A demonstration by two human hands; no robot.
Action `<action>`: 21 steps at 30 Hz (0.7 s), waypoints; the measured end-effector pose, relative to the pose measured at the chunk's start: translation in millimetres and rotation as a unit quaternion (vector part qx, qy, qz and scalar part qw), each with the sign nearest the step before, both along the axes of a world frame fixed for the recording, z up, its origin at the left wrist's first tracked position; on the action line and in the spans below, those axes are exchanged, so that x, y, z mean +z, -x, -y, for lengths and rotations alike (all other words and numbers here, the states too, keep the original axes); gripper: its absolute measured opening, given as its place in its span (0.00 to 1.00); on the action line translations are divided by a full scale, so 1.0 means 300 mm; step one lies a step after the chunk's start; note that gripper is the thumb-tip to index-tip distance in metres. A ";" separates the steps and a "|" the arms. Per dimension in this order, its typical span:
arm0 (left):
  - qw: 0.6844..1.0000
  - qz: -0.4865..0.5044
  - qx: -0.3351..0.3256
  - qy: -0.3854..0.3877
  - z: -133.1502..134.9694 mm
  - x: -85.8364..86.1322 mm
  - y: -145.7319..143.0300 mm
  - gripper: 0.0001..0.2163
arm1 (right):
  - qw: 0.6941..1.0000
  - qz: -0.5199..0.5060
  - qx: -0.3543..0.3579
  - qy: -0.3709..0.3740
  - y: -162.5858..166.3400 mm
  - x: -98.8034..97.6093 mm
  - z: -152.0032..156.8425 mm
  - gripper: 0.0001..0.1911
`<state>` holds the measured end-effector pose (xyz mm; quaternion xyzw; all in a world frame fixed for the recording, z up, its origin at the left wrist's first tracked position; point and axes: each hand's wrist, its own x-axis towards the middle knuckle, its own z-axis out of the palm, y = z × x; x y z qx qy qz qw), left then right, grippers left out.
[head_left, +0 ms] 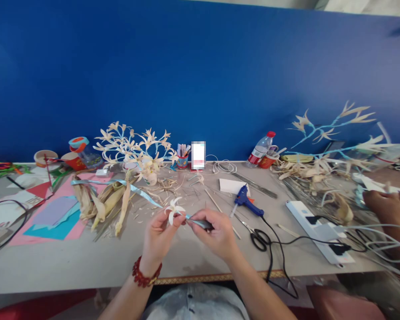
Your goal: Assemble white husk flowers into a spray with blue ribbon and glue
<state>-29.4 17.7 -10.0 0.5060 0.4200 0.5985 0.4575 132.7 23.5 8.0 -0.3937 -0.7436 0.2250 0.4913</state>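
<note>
Left grip [161, 227] pinches white flower [173, 209], blue stem [187, 217] pointing right.

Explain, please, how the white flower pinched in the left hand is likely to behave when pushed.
The white flower is probably light, as the left hand holds it in a small pinch. Its thin, splayed petals would likely bend, and their narrow ends may tear.

Worn are a red beaded bracelet [139, 278] and grey buttoned top [206, 304].
</note>
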 end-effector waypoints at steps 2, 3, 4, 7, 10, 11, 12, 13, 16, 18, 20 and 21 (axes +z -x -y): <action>0.999 0.032 0.040 -0.004 0.003 -0.011 -0.016 0.02 | 0.996 0.004 -0.022 -0.091 0.014 -0.021 0.016 0.03; 0.997 0.044 0.058 -0.006 0.005 -0.014 -0.023 0.02 | 0.991 0.005 -0.023 -0.131 0.019 -0.032 0.023 0.05; 0.996 0.053 0.072 -0.005 0.006 -0.016 -0.029 0.01 | 0.986 0.007 -0.021 -0.163 0.024 -0.044 0.028 0.07; 0.994 0.065 0.089 0.007 0.008 -0.018 -0.036 0.02 | 0.976 0.022 -0.012 -0.215 0.029 -0.080 0.041 0.08; 0.992 0.072 0.098 0.024 0.009 -0.024 -0.039 0.03 | 0.973 0.041 0.000 -0.226 0.025 -0.110 0.051 0.08; 0.992 0.076 0.101 0.029 0.009 -0.027 -0.040 0.04 | 0.974 0.043 0.003 -0.222 0.023 -0.120 0.055 0.08; 0.991 0.081 0.105 0.032 0.010 -0.030 -0.042 0.04 | 0.975 0.042 0.004 -0.218 0.022 -0.128 0.058 0.08; 0.990 0.086 0.108 0.035 0.010 -0.033 -0.044 0.05 | 0.976 0.040 0.004 -0.214 0.021 -0.136 0.061 0.09; 0.988 0.103 0.108 0.049 0.015 -0.046 -0.052 0.05 | 0.977 0.055 0.013 -0.205 0.022 -0.149 0.073 0.10; 0.985 0.111 0.112 0.065 0.019 -0.057 -0.054 0.05 | 0.974 0.084 0.057 -0.203 0.019 -0.148 0.080 0.11; 0.984 0.112 0.119 0.071 0.023 -0.069 -0.050 0.04 | 0.968 0.105 0.130 -0.186 -0.006 -0.146 0.078 0.14; 0.984 0.111 0.118 0.069 0.024 -0.075 -0.047 0.04 | 0.967 0.111 0.161 -0.165 -0.032 -0.146 0.072 0.17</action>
